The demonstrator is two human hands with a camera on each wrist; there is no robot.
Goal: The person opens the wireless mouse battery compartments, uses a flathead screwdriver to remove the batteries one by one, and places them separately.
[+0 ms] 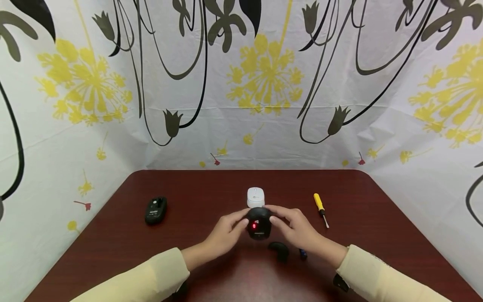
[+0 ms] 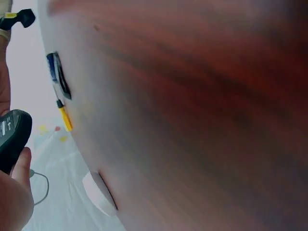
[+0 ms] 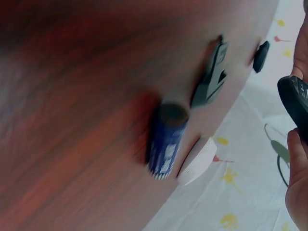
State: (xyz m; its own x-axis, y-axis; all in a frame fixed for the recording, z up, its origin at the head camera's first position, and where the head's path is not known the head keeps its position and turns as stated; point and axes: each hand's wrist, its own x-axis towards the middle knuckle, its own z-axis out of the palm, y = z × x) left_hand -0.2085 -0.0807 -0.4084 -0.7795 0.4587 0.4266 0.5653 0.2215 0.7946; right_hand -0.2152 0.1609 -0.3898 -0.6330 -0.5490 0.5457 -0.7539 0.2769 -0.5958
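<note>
A black computer mouse (image 1: pixel 259 233) is held above the table between both hands, its underside towards the head camera and a red light glowing on it. My left hand (image 1: pixel 222 237) grips its left edge with fingers and thumb. On the opposite edge, my right hand (image 1: pixel 299 230) pinches the mouse the same way. Below the mouse lies a curved black cover (image 1: pixel 278 251), apart from it. Beside the cover, partly hidden by my right wrist, is a blue battery (image 3: pixel 167 142). In the left wrist view the raised mouse (image 2: pixel 14 137) appears at the left edge.
A white mouse (image 1: pixel 255 197) stands just beyond the hands. Another black mouse (image 1: pixel 156 210) lies at the left, underside up. A yellow-handled screwdriver (image 1: pixel 319 203) lies at the right. Patterned cloth (image 1: pixel 260 138) hangs behind the dark red table (image 1: pixel 203 188).
</note>
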